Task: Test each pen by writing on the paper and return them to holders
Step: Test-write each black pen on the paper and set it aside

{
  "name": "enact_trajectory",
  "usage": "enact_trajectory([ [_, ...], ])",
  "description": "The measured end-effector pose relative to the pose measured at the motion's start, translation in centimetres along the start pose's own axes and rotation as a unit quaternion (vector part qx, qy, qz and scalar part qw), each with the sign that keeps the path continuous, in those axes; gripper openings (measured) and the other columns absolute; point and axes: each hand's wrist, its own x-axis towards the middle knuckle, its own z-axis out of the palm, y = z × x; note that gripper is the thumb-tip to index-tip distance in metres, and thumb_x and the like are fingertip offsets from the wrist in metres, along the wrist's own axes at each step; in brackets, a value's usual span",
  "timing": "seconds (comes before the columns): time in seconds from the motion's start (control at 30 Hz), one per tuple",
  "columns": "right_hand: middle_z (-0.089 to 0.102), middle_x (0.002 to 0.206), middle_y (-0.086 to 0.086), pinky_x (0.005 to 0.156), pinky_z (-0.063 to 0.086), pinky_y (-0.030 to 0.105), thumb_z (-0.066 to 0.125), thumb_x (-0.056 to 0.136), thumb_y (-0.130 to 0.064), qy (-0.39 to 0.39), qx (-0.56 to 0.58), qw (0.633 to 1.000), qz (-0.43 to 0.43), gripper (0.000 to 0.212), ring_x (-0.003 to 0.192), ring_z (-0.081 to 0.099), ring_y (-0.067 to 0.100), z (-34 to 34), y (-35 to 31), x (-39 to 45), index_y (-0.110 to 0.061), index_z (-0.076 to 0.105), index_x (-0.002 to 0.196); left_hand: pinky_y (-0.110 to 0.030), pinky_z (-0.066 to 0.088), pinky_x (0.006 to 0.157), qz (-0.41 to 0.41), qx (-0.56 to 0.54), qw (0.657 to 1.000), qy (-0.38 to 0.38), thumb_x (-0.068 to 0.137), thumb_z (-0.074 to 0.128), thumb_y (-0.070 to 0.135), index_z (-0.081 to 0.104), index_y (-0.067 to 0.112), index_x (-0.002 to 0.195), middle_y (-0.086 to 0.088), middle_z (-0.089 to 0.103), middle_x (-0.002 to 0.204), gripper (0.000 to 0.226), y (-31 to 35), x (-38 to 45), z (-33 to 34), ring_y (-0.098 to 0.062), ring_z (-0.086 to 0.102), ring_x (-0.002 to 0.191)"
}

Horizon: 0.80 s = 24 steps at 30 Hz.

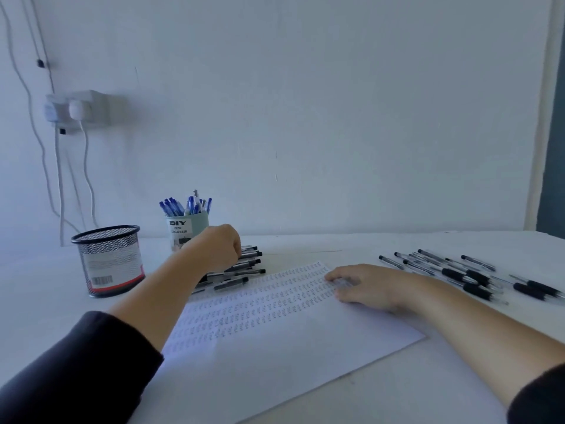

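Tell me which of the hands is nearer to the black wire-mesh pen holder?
Left. The left hand reaches over the pile of black pens, right of the black wire-mesh pen holder; the right hand rests on the paper, farther right.

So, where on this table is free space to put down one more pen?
Bare table lies between the black pen pile and the scattered pens, behind the paper. The near right corner is bare too. Around the teal holder it is crowded.
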Motion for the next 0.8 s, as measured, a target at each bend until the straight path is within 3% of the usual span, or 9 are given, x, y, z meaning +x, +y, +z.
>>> enact_trajectory([
  [0.1, 0.041, 0.146, -0.005, 0.110, 0.031, 0.030, 0.052, 0.092, -0.031, 0.008, 0.003, 1.000, 0.001, 0.046, 0.131, 0.042, 0.013, 0.0, 0.3, 0.2, -0.036, 0.044, 0.137, -0.024, 0.043, 0.064, -0.016, 0.030, 0.999, 0.020, 0.089, 0.051, 0.006, 0.060, 0.020, 0.088, 0.001, 0.060, 0.099, 0.016, -0.6, 0.3, 0.6, -0.017, 0.054, 0.085],
  [0.37, 0.039, 0.148, -0.006, 0.113, 0.028, 0.033, 0.054, 0.092, -0.033, 0.005, 0.011, 1.000, 0.000, 0.046, 0.135, 0.038, 0.012, 0.0, 0.6, 0.3, -0.036, 0.045, 0.136, -0.037, 0.054, 0.084, -0.025, 0.062, 0.998, -0.009, 0.089, 0.052, 0.006, 0.060, 0.007, 0.099, -0.009, 0.064, 0.098, 0.012, -1.2, 0.8, 1.5, -0.026, 0.060, 0.091],
  [0.6, 0.038, 0.149, -0.006, 0.111, 0.029, 0.029, 0.052, 0.093, -0.035, 0.005, -0.005, 1.000, 0.004, 0.045, 0.134, 0.039, 0.012, -0.2, 0.4, 0.1, -0.039, 0.043, 0.137, -0.031, 0.050, 0.078, -0.008, 0.088, 0.996, -0.013, 0.093, 0.045, 0.004, 0.055, 0.007, 0.104, -0.009, 0.062, 0.104, 0.016, -1.1, 0.8, 1.7, -0.024, 0.057, 0.093],
  [0.7, 0.037, 0.149, -0.007, 0.110, 0.029, 0.027, 0.051, 0.094, -0.035, 0.005, -0.010, 1.000, 0.003, 0.045, 0.135, 0.038, 0.012, -0.2, 0.3, -0.2, -0.039, 0.042, 0.138, -0.032, 0.051, 0.070, 0.002, 0.047, 0.998, 0.040, 0.097, 0.041, 0.005, 0.047, 0.009, 0.104, -0.007, 0.059, 0.092, 0.010, -0.7, 0.8, 1.3, -0.020, 0.055, 0.077],
  [0.8, 0.035, 0.150, -0.009, 0.109, 0.028, 0.024, 0.050, 0.095, -0.037, 0.004, -0.020, 1.000, 0.003, 0.045, 0.135, 0.037, 0.012, -0.2, 0.3, -0.3, -0.040, 0.040, 0.139, -0.038, 0.053, 0.066, 0.029, -0.035, 0.987, 0.156, 0.100, 0.037, 0.009, 0.039, 0.014, 0.101, -0.006, 0.055, 0.081, 0.006, 0.3, 0.3, 1.2, -0.021, 0.055, 0.068],
])
